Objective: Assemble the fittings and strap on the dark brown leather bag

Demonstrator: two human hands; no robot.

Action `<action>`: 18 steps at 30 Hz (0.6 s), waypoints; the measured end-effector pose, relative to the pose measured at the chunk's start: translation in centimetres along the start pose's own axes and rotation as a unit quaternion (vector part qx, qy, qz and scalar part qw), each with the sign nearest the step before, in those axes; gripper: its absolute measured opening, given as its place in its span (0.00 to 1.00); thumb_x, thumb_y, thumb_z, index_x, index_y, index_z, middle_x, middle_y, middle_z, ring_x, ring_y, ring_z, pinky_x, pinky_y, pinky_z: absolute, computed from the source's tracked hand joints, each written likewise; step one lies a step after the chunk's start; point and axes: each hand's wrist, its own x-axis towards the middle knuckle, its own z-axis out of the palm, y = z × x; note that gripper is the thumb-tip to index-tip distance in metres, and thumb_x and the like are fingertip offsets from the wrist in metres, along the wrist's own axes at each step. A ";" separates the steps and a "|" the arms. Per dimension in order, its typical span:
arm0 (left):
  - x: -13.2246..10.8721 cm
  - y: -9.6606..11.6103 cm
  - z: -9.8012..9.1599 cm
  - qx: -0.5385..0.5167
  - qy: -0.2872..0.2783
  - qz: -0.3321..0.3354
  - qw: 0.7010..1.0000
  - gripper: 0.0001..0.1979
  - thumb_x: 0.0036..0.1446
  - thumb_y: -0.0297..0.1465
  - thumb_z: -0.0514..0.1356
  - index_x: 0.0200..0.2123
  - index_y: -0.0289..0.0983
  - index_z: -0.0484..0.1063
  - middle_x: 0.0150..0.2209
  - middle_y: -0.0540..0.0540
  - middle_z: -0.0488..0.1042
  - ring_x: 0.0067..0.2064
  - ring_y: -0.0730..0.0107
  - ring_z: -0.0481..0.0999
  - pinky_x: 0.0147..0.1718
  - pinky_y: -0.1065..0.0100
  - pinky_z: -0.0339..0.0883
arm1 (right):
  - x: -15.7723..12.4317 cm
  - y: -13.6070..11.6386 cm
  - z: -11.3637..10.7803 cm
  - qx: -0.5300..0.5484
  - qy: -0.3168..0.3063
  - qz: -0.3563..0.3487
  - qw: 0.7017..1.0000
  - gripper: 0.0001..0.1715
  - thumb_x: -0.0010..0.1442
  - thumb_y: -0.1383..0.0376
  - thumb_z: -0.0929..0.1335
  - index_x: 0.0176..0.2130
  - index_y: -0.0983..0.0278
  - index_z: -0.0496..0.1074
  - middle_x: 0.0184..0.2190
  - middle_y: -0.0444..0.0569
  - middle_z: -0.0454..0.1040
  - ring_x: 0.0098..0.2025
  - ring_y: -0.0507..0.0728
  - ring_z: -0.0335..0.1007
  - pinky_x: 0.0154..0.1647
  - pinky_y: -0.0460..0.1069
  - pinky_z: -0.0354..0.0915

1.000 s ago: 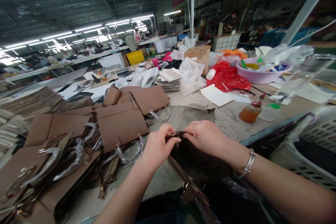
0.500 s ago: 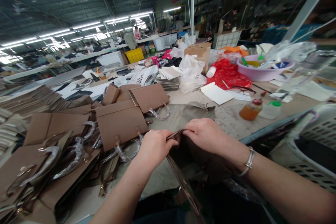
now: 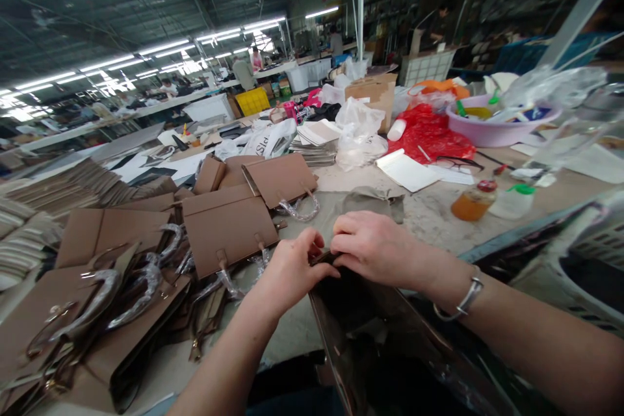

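Both hands are at the upper edge of a brown handbag (image 3: 336,338), whose dark opening faces me. My left hand (image 3: 295,266) pinches that edge between thumb and fingers. Close against it, my right hand (image 3: 375,247) has its fingers curled over the same rim; a metal bracelet circles that wrist. The lower part of the bag is dark and partly hidden by my forearms. Left of my hands lie several brown handbags (image 3: 229,227), their handles (image 3: 141,299) wrapped in clear plastic.
Stacked brown panels (image 3: 73,188) stand at the left. Farther back are a white notepad (image 3: 407,170), a red plastic bag (image 3: 429,136) and a lilac basin (image 3: 487,133). A jar of amber liquid (image 3: 472,201) sits near the table's right edge, beside a white plastic basket (image 3: 550,273).
My hands have drawn closer together along the bag's rim, and the right fingers now curl over it. The bag's opening shows wider. The view has shifted slightly.
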 end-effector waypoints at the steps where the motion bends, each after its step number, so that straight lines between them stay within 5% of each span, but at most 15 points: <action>1: 0.0 0.1 -0.1 -0.004 -0.005 -0.005 1.000 0.18 0.44 0.34 0.73 0.33 0.39 0.67 0.29 0.56 0.73 0.31 0.71 0.71 0.31 0.71 0.60 | 0.2 -0.1 0.2 -0.012 -0.006 -0.005 1.000 0.05 0.60 0.67 0.71 0.32 0.65 0.72 0.34 0.47 0.70 0.37 0.55 0.63 0.38 0.50 0.58; 6: -0.6 0.3 -0.7 0.004 -0.028 -0.028 0.999 0.21 0.41 0.38 0.75 0.31 0.38 0.68 0.27 0.56 0.71 0.30 0.71 0.68 0.29 0.70 0.58 | 0.0 -0.2 0.3 -0.063 -0.004 -0.047 0.997 0.10 0.66 0.66 0.66 0.31 0.64 0.72 0.30 0.46 0.69 0.35 0.56 0.62 0.47 0.53 0.60; 11: -1.0 0.5 -0.7 0.011 -0.028 -0.026 0.999 0.10 0.48 0.30 0.71 0.30 0.38 0.73 0.28 0.56 0.74 0.31 0.72 0.70 0.30 0.71 0.57 | -0.3 0.3 -0.1 -0.037 -0.002 -0.073 0.997 0.14 0.67 0.69 0.63 0.29 0.64 0.71 0.29 0.45 0.68 0.34 0.54 0.61 0.54 0.53 0.58; 18: -0.1 0.3 0.1 0.035 -0.007 -0.002 0.999 0.02 0.54 0.27 0.67 0.33 0.40 0.80 0.31 0.54 0.80 0.33 0.70 0.76 0.33 0.71 0.61 | -0.8 1.1 -0.5 0.013 0.001 -0.067 0.998 0.15 0.69 0.70 0.60 0.31 0.65 0.70 0.30 0.47 0.67 0.34 0.54 0.59 0.37 0.48 0.56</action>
